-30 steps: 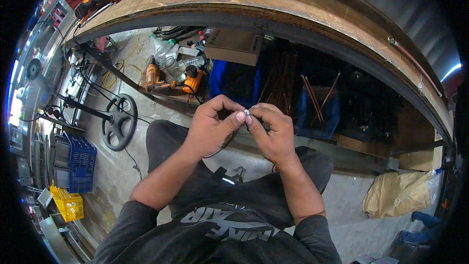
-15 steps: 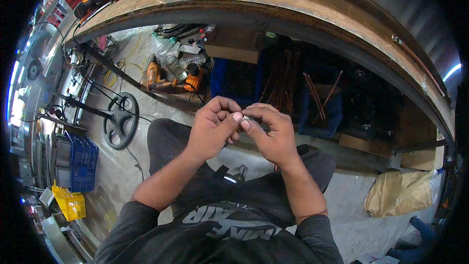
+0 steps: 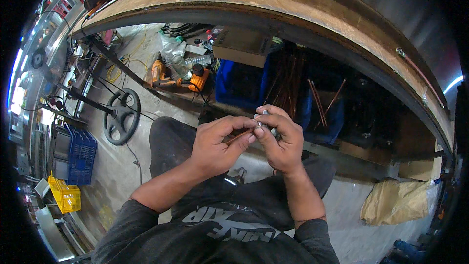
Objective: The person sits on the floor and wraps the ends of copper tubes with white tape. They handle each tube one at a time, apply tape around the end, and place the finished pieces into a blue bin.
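I see a thin copper rod [image 3: 238, 137] pinched between both hands, held in front of my chest above my lap. My left hand [image 3: 217, 144] closes its thumb and fingertips on the rod's lower left part, the rod running up and to the right from there. My right hand [image 3: 281, 139] is curled, its fingers pinching a small silvery piece [image 3: 261, 120] at the rod's upper end; I cannot tell what that piece is. The two hands touch at the fingertips.

Below the hands are my dark trousers [image 3: 168, 142] and a dark shirt [image 3: 215, 234] with pale lettering. Beyond the hands, under the curved brown edge of a table [image 3: 273, 0], stands a blue bin [image 3: 239, 85] and beside it a bundle of more copper rods [image 3: 320, 100] leaning upright. To the left of the bin lies an orange power tool [image 3: 163, 76] with a cardboard box [image 3: 242, 46] behind. On the floor to my left rests a black wheel [image 3: 122, 117], and further left a blue crate [image 3: 78, 156] and a yellow crate [image 3: 63, 195]. A tan sack [image 3: 395, 203] lies on the floor to my right.
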Available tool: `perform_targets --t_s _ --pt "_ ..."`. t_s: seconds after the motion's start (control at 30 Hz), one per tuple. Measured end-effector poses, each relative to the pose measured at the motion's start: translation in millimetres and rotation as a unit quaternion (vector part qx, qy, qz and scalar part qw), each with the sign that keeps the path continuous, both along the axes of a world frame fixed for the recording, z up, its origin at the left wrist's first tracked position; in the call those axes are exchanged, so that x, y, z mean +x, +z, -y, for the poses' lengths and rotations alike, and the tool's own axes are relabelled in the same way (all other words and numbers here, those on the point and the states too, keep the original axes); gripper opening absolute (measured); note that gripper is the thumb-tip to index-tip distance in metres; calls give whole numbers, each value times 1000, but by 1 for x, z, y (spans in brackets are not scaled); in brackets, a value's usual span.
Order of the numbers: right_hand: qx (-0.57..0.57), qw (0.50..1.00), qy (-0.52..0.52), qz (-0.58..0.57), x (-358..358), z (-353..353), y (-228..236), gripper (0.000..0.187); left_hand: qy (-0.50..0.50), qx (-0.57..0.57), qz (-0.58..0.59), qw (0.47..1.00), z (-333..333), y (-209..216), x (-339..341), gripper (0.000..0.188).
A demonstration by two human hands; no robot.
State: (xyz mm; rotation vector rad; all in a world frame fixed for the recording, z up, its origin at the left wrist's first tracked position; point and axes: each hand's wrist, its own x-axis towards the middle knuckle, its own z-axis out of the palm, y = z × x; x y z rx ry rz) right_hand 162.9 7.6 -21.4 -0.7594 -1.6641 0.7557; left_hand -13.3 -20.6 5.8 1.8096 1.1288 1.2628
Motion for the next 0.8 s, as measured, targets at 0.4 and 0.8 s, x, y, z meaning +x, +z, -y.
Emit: perform_targets --t_s 0.4,0.8 --pt "23 999 -26 0 -6 1 6 22 -70 -164 161 971 -6 15 -8 26" --pt "126 968 -143 165 -3 0 10 23 -76 -174 59 980 -10 20 -6 19"
